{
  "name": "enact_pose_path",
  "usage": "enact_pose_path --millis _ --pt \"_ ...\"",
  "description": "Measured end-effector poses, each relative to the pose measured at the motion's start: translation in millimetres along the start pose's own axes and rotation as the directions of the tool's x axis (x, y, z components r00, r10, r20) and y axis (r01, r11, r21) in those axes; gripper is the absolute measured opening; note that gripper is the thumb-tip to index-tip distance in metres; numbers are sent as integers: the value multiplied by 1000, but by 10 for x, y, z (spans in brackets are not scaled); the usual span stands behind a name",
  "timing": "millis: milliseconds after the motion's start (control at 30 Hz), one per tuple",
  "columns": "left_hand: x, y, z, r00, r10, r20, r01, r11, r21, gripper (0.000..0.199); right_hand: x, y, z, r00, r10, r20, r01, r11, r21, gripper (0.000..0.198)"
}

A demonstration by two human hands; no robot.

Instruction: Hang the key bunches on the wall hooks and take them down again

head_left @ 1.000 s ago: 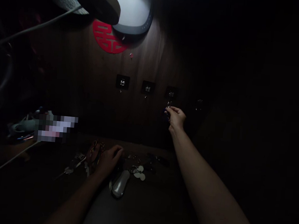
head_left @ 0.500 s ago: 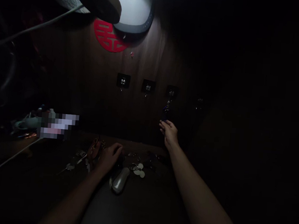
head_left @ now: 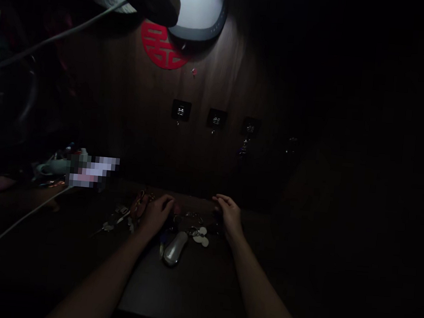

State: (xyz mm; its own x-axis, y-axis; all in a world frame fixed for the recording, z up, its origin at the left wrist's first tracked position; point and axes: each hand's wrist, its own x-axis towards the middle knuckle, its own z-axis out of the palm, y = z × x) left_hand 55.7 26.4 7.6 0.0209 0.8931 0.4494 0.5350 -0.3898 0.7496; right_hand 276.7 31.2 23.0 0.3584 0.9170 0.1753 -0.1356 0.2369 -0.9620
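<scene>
Right hand [head_left: 229,216]: it is above the back part of the tabletop [head_left: 181,295], apart from the left one. The fingers are loosely bent, away from the thumb, and I see nothing between them.
Left hand [head_left: 156,213]: low at the tabletop, fingers curled, just beside the brown charm [head_left: 140,203]. Whether it grips something, I cannot tell.
Hanging keyring [head_left: 243,152]: it hangs below the third wall hook [head_left: 251,127] from the left, with no hand on it. If the ring sits only on the hook's tip, a small knock could drop it; how deep it sits is too dark to tell.
Silver-grey fob [head_left: 175,249] and white three-lobed tag [head_left: 201,236]: they lie close together between the forearms. If their rings are tangled, lifting one could drag the other.
Dim light: dark pieces near the right hand are hardly visible, so fingers could take the wrong one.
</scene>
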Motion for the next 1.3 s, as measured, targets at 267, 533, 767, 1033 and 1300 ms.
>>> enact_pose_path --millis 267,533,767,1033,1300 --pt "-14 49 -118 994 -80 -72 92 978 186 26 -189 143 111 942 -236 238 315 863 -394 14" --pt "-11 -31 -51 992 15 127 -32 991 129 38 -332 148 164 822 -183 540 545 532 -648 35" --pt "-38 -82 37 931 169 324 -252 938 236 40 -351 197 181 771 -145 620 621 387 -682 37" --pt "-49 -105 58 944 98 315 -208 918 337 46 -376 139 189 838 -64 541 536 276 -798 45" --pt "-43 -122 67 960 53 275 -160 909 385 48 -277 181 63 931 -74 357 365 192 -911 40"
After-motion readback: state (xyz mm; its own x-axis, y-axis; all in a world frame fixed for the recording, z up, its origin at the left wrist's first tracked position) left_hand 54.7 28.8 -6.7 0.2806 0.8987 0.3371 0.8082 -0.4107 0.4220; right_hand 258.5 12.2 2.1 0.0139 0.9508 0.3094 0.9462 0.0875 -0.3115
